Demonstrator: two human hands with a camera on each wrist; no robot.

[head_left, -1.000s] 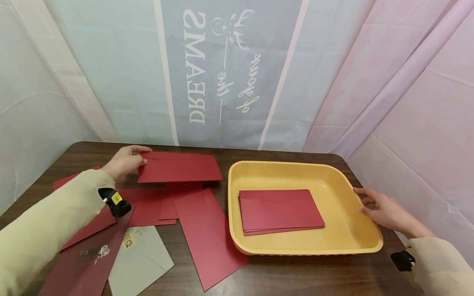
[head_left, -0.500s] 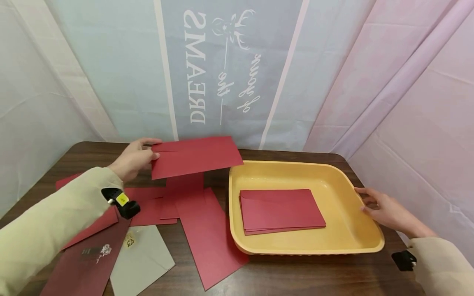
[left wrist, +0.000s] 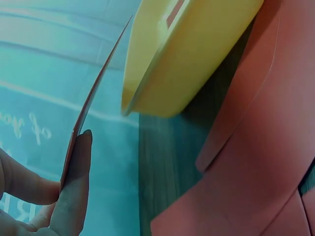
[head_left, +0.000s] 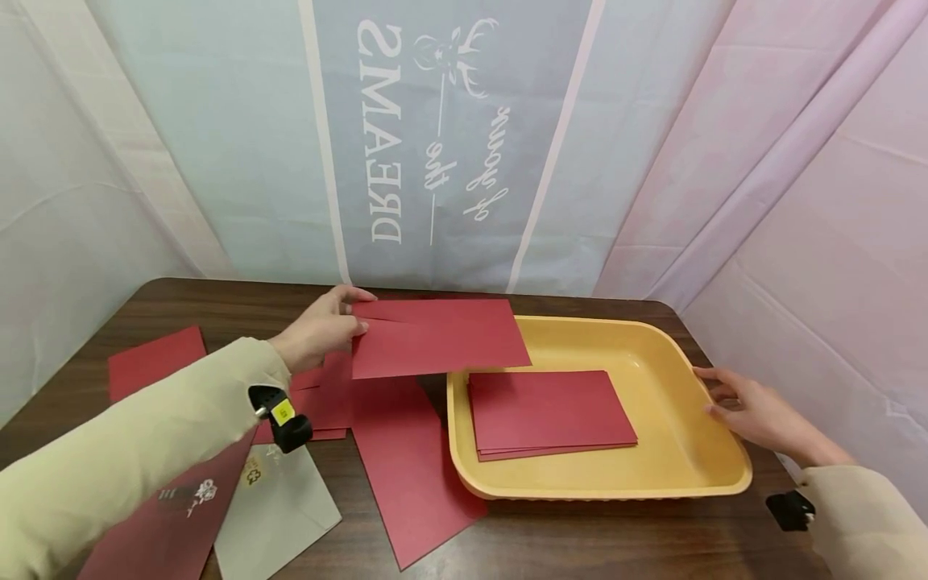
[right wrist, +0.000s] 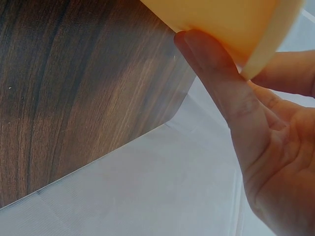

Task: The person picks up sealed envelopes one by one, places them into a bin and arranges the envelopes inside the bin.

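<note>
My left hand [head_left: 324, 329] pinches one short end of a red envelope [head_left: 442, 337] between thumb and fingers. The envelope is held up off the table, its far end over the left rim of a yellow tray [head_left: 681, 475]. Edge-on in the left wrist view, the same envelope [left wrist: 91, 96] runs between thumb and fingers. Inside the tray lies a small stack of red envelopes [head_left: 554, 412]. My right hand [head_left: 750, 412] grips the tray's right rim; in the right wrist view its thumb and fingers [right wrist: 209, 59] stand on either side of the yellow wall [right wrist: 221, 19].
Several red envelopes [head_left: 416, 483] lie overlapping left of the tray. A dark red envelope with a white flower print [head_left: 174, 507] and a grey envelope [head_left: 279, 511] lie nearer the front. A printed cloth [head_left: 449, 145] hangs behind the wooden table [head_left: 565, 540].
The left hand has carried the red envelope rightward from over the pile, rising and then lowering, until it overlaps the tray's left rim. The right hand and tray have hardly moved.
</note>
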